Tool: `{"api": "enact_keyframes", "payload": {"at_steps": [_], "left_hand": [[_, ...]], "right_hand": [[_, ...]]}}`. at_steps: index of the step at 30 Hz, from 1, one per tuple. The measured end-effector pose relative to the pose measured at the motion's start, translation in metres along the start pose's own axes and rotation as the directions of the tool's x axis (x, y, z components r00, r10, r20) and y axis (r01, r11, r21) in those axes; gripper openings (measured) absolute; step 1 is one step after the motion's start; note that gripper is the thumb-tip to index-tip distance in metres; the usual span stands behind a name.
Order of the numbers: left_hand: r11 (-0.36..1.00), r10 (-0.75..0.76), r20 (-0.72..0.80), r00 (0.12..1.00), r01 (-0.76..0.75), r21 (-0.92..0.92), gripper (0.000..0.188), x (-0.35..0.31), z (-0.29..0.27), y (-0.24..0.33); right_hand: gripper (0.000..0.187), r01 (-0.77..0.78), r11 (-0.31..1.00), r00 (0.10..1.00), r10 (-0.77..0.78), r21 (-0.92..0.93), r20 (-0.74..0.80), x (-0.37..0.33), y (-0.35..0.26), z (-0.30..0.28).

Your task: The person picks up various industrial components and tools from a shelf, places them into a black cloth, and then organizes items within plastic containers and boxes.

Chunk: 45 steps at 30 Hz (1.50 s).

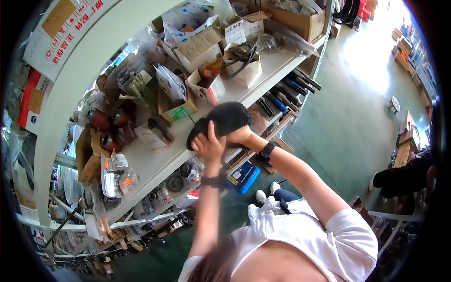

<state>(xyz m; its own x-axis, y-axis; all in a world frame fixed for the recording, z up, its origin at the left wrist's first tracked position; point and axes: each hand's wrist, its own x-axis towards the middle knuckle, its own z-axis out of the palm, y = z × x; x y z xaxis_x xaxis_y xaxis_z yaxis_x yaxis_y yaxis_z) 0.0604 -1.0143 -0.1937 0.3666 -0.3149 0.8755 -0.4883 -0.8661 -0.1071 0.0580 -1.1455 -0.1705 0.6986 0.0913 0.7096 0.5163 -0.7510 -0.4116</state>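
Both hands hold a black, rounded, rough-textured thing [228,117] at the front edge of the shelf; its shape resembles a cap, but I cannot tell its exact kind. My left hand [209,145] grips its left, narrower end, with one finger pointing up along it. My right hand [240,135] is closed round its near right side, the fingertips hidden behind it. Close behind it on the shelf board [190,124] stand a small open red-and-white box [211,89] and a brown carton [176,105] with bagged parts.
Dark red cylindrical parts [110,141] and plastic-wrapped pieces [120,176] lie at the left. A white upright [49,117] curves past there. Lower shelves hold dark rods [289,94] and black rings [175,183]. A blue case [244,177] sits below. Another person [406,176] stands far right.
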Motion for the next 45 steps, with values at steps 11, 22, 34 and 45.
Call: {"api": "enact_keyframes", "payload": {"at_steps": [11, 22, 34, 45], "left_hand": [[0.996, -0.057, -0.045, 0.997, 0.054, -0.074, 0.044, 0.006, 0.000, 0.005], [0.997, -0.081, -0.129, 0.988, 0.078, -0.024, 0.044, 0.002, 0.019, 0.014], [0.988, -0.139, -0.085, 0.987, 0.133, -0.076, 0.042, 0.032, 0.061, 0.090], [0.972, -0.145, 0.141, 0.979, 0.168, -0.166, 0.054, 0.075, 0.102, 0.177]], "right_hand": [[0.035, -0.047, 0.996, 0.999, 0.045, 0.082, 0.018, 0.005, -0.007, -0.010], [0.036, 0.132, 0.955, 0.991, -0.127, 0.267, -0.036, -0.003, 0.030, -0.010], [0.034, 0.367, 0.886, 0.919, -0.392, 0.285, 0.036, 0.008, 0.106, -0.077], [0.029, 0.140, 0.965, 0.987, -0.155, 0.220, 0.050, 0.012, 0.174, -0.137]]}}
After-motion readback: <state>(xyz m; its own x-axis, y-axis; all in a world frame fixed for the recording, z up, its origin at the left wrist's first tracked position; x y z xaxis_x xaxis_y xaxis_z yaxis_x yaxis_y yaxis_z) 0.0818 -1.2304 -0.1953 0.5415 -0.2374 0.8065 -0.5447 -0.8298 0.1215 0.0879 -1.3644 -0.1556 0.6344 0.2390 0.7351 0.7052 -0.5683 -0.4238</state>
